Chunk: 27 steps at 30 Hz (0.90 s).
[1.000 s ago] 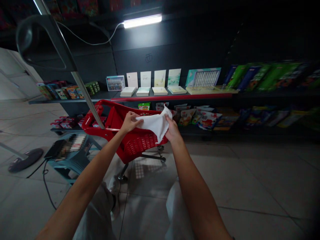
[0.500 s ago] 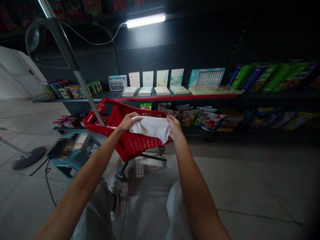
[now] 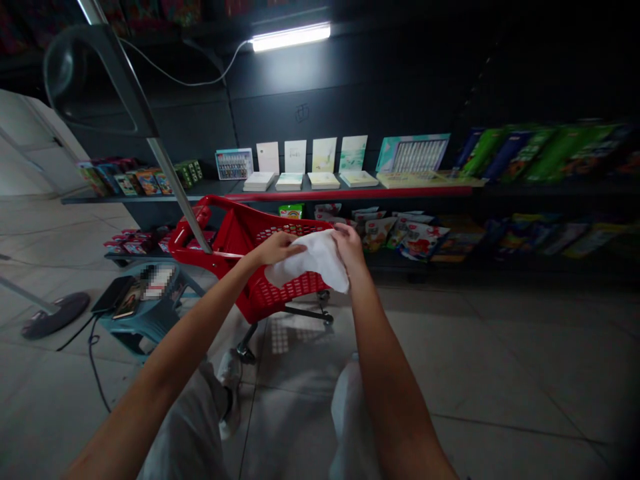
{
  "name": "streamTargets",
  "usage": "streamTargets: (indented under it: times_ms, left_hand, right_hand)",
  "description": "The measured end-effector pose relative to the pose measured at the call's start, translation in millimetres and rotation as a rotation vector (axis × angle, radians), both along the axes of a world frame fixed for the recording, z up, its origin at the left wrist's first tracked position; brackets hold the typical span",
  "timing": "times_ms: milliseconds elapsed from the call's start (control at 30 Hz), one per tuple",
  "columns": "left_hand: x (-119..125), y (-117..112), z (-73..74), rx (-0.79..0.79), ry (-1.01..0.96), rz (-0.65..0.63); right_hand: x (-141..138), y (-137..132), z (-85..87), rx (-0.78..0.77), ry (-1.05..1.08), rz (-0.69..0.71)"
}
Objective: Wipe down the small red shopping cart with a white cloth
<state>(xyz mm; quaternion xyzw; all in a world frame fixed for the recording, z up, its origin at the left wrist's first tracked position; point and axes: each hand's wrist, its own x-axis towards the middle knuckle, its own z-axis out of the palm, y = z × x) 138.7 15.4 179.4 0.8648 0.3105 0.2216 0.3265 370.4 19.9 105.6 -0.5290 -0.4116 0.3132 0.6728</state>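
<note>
A white cloth [image 3: 313, 259] is bunched between my two hands, its lower ends drooping on both sides. My left hand [image 3: 281, 249] grips its upper left part, fingers closed over the fabric. On the other side, my right hand [image 3: 349, 244] is closed on the cloth's upper right part; some of its fingers are hidden. Just beyond and below the cloth stands a red shopping cart [image 3: 245, 293], its basket partly covered by the cloth and my hands.
A blue-grey stool [image 3: 145, 313] at left carries flat dark items. A metal pole [image 3: 173, 180] rises beside the cart handle. Behind, a shelf [image 3: 300, 196] holds books [image 3: 325, 180], with snack bags [image 3: 423, 237] underneath. A round stand base [image 3: 57, 315] rests on the floor.
My left hand has moved right, closer to my right hand. The cloth, stretched between them before, is now gathered and folded in the middle.
</note>
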Motion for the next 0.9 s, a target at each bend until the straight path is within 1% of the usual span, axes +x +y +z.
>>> streamTargets:
  times_ms: [67,100,133,167,200,267,333,400,467,533,600,633,667,700,733,767,833,900]
  left_hand:
    - [-6,-1,5.3,-0.15,-0.05,0.043]
    - [-8,-2,8.3,-0.229,-0.061,0.061]
    - [-10,-3,11.2,-0.297,-0.069,0.077]
    - [-10,-4,13.9,-0.347,-0.083,0.09]
    - [-10,-4,16.4,-0.381,-0.103,0.099]
    - [-7,-6,20.2,-0.417,-0.152,0.111]
    - [-5,-6,22.0,-0.422,-0.189,0.128]
    - [-5,-6,21.7,-0.408,-0.201,0.143]
    - [-6,-4,19.6,-0.404,-0.209,0.156]
    - [-8,-1,15.9,-0.412,-0.266,0.204]
    - [-8,3,11.2,-0.434,-0.383,0.332]
    - [-8,5,8.5,-0.458,-0.442,0.422]
    - [-8,7,5.8,-0.485,-0.487,0.507]
    - [-7,9,3.1,-0.513,-0.509,0.572]
    - [-6,10,0.6,-0.533,-0.503,0.607]
    - [-6,10,-1.4,-0.538,-0.472,0.613]
    - [-5,7,-3.0,-0.495,-0.37,0.558]
    - [-5,1,-0.6,-0.427,-0.281,0.479]
  right_hand:
    - [9,-6,3.4,0.065,-0.169,-0.267]
    - [10,-11,7.1,0.133,-0.231,-0.353]
    - [9,-18,11.9,0.215,-0.276,-0.389]
    - [6,-26,17.5,0.294,-0.308,-0.376]
    - [2,-34,23.2,0.36,-0.338,-0.325]
    - [-9,-48,32.4,0.431,-0.421,-0.16]
    - [-16,-57,36.0,0.436,-0.507,-0.016]
    - [-17,-57,34.0,0.401,-0.529,0.051]
    - [-13,-53,29.7,0.345,-0.466,0.035]
    - [-8,-52,27.0,0.3,-0.402,-0.073]
    - [-6,-56,28.2,0.305,-0.398,-0.234]
    - [-7,-61,30.1,0.333,-0.426,-0.291]
    - [-9,-66,32.2,0.375,-0.468,-0.309]
    - [-13,-71,34.0,0.421,-0.521,-0.275]
    - [-18,-75,35.1,0.461,-0.581,-0.193]
    - [-24,-78,35.0,0.484,-0.64,-0.083]
    - [-35,-78,30.9,0.45,-0.722,0.131]
    - [-44,-72,23.3,0.334,-0.709,0.281]
